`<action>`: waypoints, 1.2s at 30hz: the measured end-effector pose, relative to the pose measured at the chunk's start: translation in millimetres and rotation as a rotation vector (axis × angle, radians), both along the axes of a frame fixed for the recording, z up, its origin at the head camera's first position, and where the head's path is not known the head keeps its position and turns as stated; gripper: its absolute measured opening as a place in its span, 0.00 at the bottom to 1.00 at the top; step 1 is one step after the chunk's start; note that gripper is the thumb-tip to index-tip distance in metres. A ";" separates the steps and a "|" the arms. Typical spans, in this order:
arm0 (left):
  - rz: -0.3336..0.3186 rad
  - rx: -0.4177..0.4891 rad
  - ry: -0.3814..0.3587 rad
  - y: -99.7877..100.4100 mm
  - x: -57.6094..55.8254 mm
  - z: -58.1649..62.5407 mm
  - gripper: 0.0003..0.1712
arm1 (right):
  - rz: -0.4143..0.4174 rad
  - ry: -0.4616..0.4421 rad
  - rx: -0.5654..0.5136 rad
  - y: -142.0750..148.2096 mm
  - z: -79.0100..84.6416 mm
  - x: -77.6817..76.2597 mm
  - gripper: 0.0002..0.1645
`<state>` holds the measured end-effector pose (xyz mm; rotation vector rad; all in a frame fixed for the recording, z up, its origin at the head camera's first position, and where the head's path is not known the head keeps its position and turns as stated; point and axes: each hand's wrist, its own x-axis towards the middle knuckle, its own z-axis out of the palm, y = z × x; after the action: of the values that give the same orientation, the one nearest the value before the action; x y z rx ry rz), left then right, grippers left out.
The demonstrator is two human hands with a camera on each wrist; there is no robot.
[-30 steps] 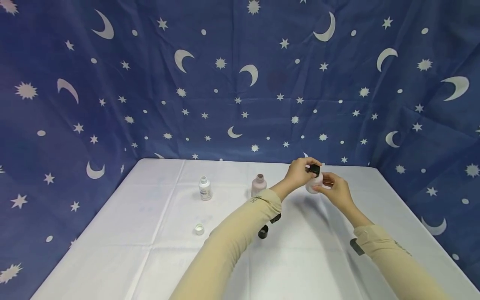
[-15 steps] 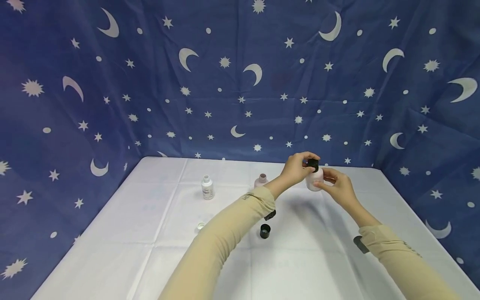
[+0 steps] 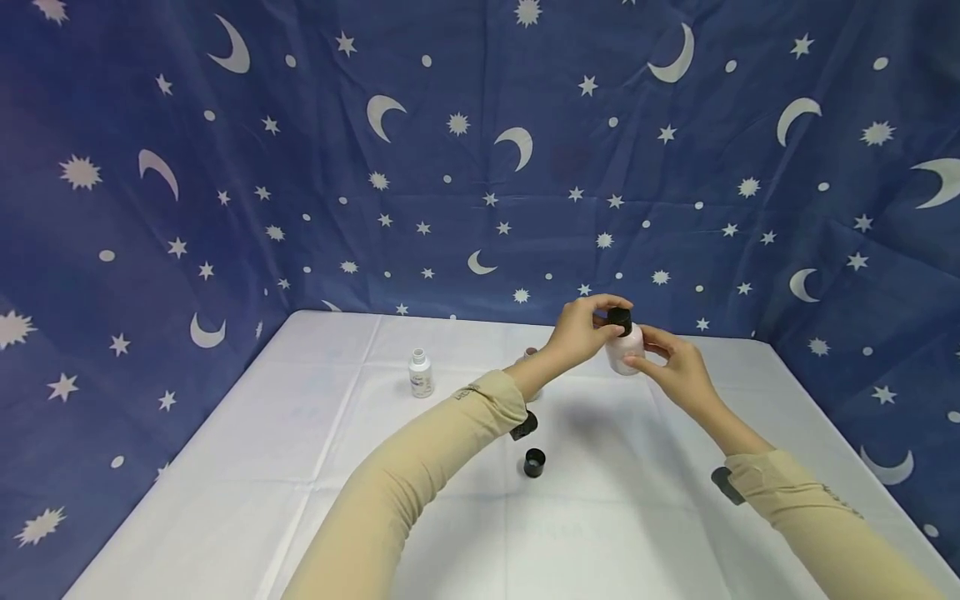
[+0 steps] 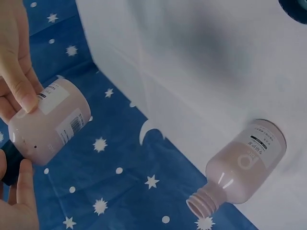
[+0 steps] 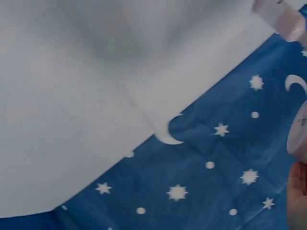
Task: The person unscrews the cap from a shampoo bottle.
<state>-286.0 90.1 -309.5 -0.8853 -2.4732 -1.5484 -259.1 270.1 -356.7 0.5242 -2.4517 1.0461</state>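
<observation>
A pale pink bottle [image 3: 624, 356] with a black cap [image 3: 619, 321] is held above the table's far right part. My left hand [image 3: 576, 333] pinches the cap between thumb and fingers. The bottle's body is gripped from the right by my right hand [image 3: 681, 373], thumb on the near side. In the left wrist view the held bottle [image 4: 53, 122] shows a white label and barcode, cap toward the lower left. A second pink bottle [image 4: 247, 165], uncapped with a threaded neck, stands on the table; my left wrist mostly hides it in the head view.
An uncapped white bottle [image 3: 421, 375] stands left of the pink ones. One loose black cap [image 3: 534, 463] lies nearer the front, beside the left sleeve [image 3: 420, 450]. The white-covered table [image 3: 225, 467] ends at a blue moon-and-star curtain [image 3: 450, 150].
Both hands have lifted the pink bottle slightly, shifting a little left. The left forearm has swung left and now covers the small white cap seen earlier. The head view has shifted slightly.
</observation>
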 end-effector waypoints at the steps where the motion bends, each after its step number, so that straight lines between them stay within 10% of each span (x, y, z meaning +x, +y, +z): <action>1: -0.002 0.009 -0.002 -2.9 1.1 2.3 0.19 | 0.008 0.009 -0.003 -1.8 2.5 0.6 0.30; 17: -0.014 0.051 0.024 -54.2 17.4 30.5 0.20 | 0.086 0.007 -0.027 -45.3 40.8 16.6 0.31; 36: -0.028 0.087 0.159 -123.8 67.7 13.0 0.18 | 0.221 -0.024 -0.070 -94.4 28.0 55.1 0.31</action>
<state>-218.3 -33.6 -296.5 -0.9916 -2.2761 -1.5179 -204.0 175.7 -328.7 0.7779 -2.4082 1.2266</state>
